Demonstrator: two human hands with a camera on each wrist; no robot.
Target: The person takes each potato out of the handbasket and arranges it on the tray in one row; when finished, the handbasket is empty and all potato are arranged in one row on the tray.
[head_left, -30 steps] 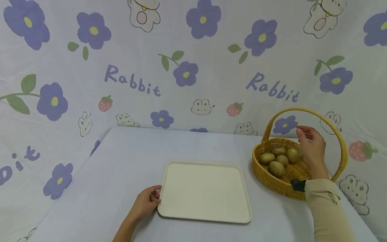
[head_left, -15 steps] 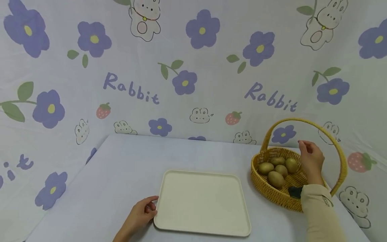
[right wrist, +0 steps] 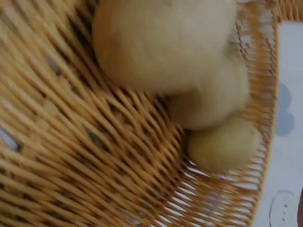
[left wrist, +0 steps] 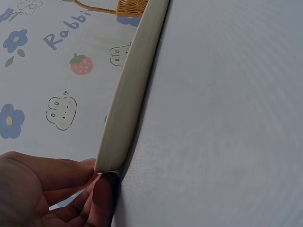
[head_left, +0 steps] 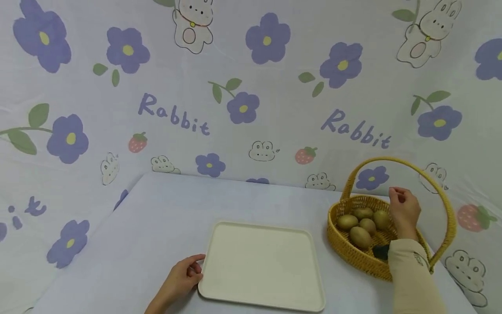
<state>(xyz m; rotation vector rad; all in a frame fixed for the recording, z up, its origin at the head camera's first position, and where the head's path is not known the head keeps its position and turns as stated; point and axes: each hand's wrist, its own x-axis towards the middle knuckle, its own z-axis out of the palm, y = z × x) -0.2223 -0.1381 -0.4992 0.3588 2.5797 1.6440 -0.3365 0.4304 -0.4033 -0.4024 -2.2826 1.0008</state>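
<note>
Left forearm low, bare as far as I can see, slanting forward and inward. Left grip turned to the person's right: forefinger reaching out, nearly straight; thumb nearer the body, slight gap between the two; other fingers tucked in, curled. Right forearm reaching farther forward and well off to the side, pale sleeve down to the wrist. Right grip raised, well apart from the left; fingers bent loosely inward, thumb alongside, tips close together. Its palm is hidden from me.
</note>
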